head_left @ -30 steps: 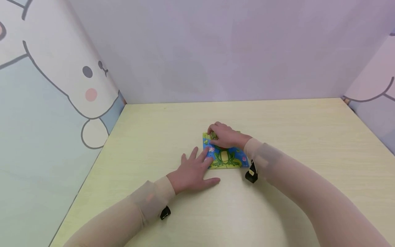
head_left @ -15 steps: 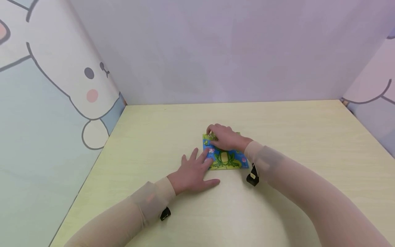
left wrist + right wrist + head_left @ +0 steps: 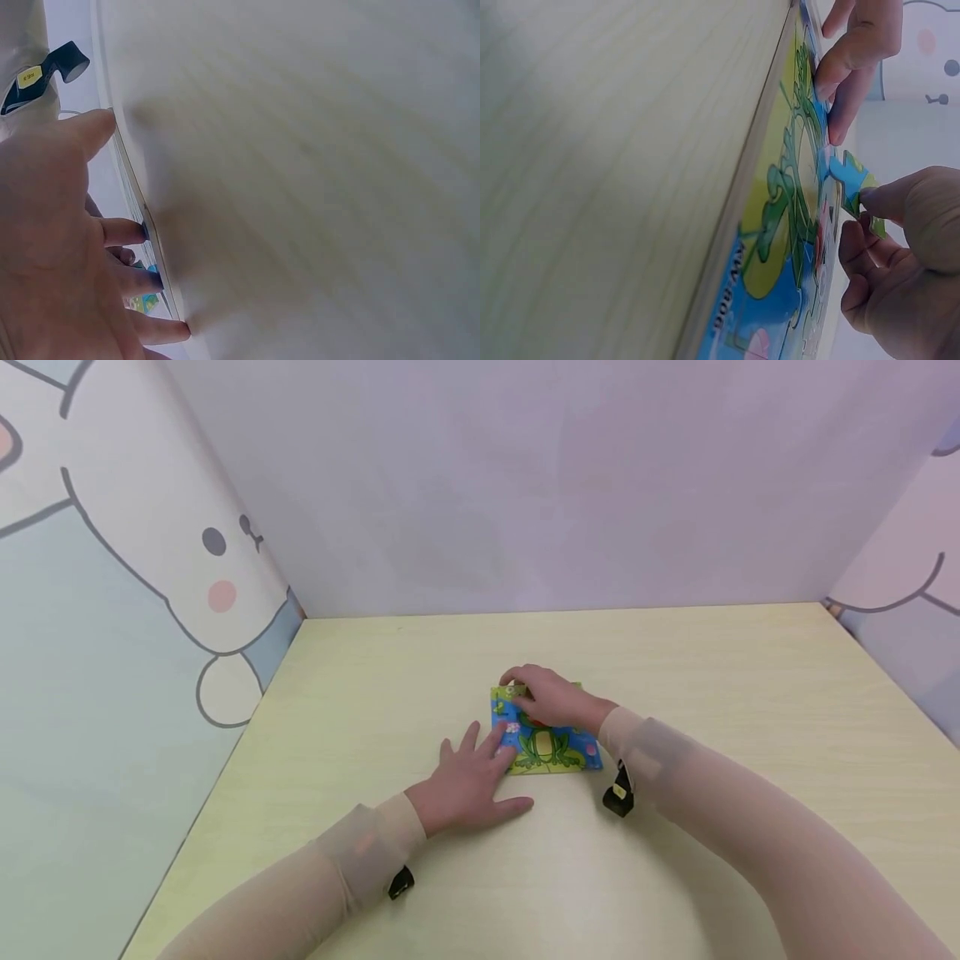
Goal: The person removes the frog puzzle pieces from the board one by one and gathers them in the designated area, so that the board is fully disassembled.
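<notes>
Frog puzzle (image 3: 545, 747): laid flat on the tabletop (image 3: 375, 693). Left hand (image 3: 461, 787): fingers spread straight, rested on the puzzle's left edge. Right hand (image 3: 555, 695): jigsaw piece (image 3: 850, 178) pinched, tilted, at the far-left part. Change over the last second: next to none (a slight shift of view); the piece, judged by its tilt, is not yet seated.

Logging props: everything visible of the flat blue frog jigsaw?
The flat blue frog jigsaw, apparently wooden with a pale edge, pictures a yellow-bellied green frog. It lies flat on the pale wood-grain table. The left hand touches its left side; the right hand partly hides it, pinching a tilted blue and green piece.
</notes>
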A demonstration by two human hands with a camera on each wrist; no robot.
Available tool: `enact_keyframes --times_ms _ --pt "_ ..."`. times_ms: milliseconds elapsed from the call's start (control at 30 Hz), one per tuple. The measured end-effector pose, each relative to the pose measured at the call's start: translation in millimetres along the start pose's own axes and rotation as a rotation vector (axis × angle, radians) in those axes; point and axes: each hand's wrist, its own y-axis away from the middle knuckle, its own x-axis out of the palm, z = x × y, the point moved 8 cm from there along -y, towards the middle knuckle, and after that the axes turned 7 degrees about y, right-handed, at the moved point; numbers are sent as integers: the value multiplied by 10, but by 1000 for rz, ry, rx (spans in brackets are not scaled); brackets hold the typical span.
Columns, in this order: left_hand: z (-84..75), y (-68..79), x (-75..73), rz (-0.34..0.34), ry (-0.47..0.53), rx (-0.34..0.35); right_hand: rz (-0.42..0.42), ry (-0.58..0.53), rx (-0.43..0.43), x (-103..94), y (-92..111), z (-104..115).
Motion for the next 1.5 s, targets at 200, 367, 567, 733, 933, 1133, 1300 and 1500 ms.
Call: enact_keyframes --times_ms 200,367,567,733,933,1133,1300,1500 --pt "4 11 -12 -9 -1 0 -14 -37 -11 -3 -7 8" --pt "11 18 -23 -11 -6 -3 -27 -62 -11 -1 -19 -6" --pt "16 25 -25 -14 -9 -7 -54 -115 -20 -31 10 -42" --pt "4 36 -32 -24 -10 0 -82 -124 9 -154 121 -153" --pt "-1 24 -19 -24 -10 -4 -83 -98 111 -333 317 -537" --pt "7 17 -16 -13 8 -11 -84 -48 182 -479 547 -925" --pt "36 23 -10 -3 6 -18 -80 5 190 -520 639 -1106" --pt "44 33 -24 -10 4 -17 -80 35 205 -543 674 -1161"
